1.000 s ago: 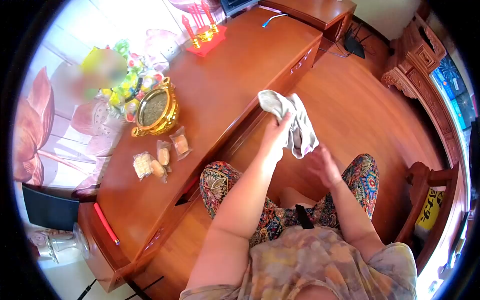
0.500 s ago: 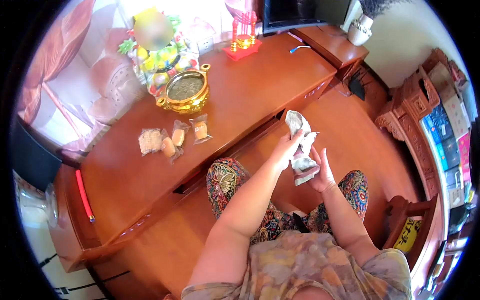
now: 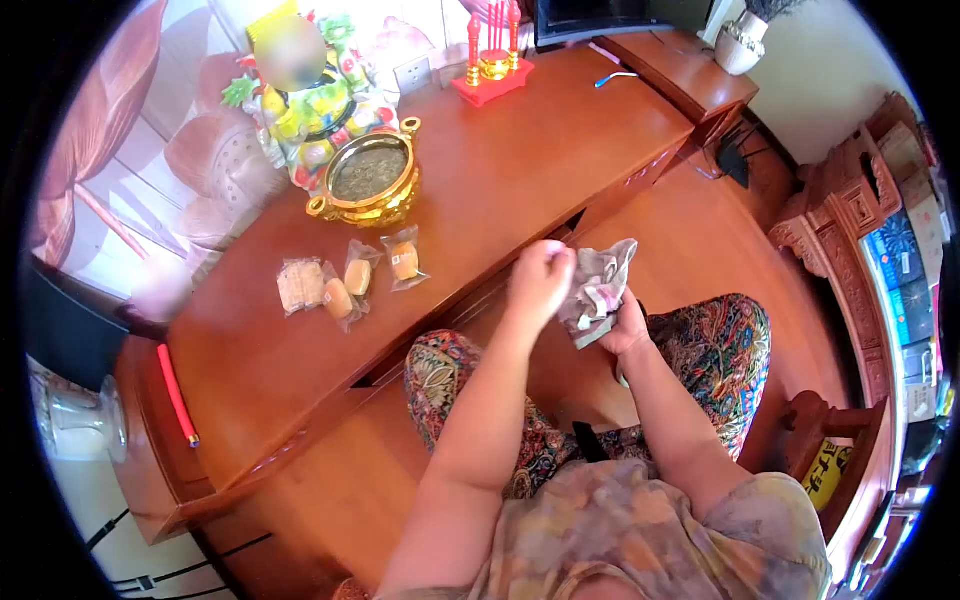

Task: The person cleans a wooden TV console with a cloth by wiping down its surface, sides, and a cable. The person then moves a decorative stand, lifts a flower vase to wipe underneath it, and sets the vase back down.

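A crumpled grey-and-white cloth [image 3: 598, 290] with a pinkish patch is held up between my hands, above my lap and in front of the long table. My left hand [image 3: 540, 280] is closed in a fist at the cloth's left edge; its fingertips are partly hidden and slightly blurred. From below and the right, my right hand [image 3: 628, 325] grips the cloth, which covers some of its fingers.
On the long reddish-brown table [image 3: 560, 150] stand a golden censer [image 3: 385, 205], a colourful figurine [image 3: 320, 110] and a red candle stand [image 3: 493, 80]. Several wrapped cakes [image 3: 358, 278] lie near its front edge. A red stick [image 3: 178, 395] rests at the left end.
The cloth has gone from a long hanging shape to a wider, crumpled bundle. My left hand has moved left and closed into a fist. My right knee has shifted outward.
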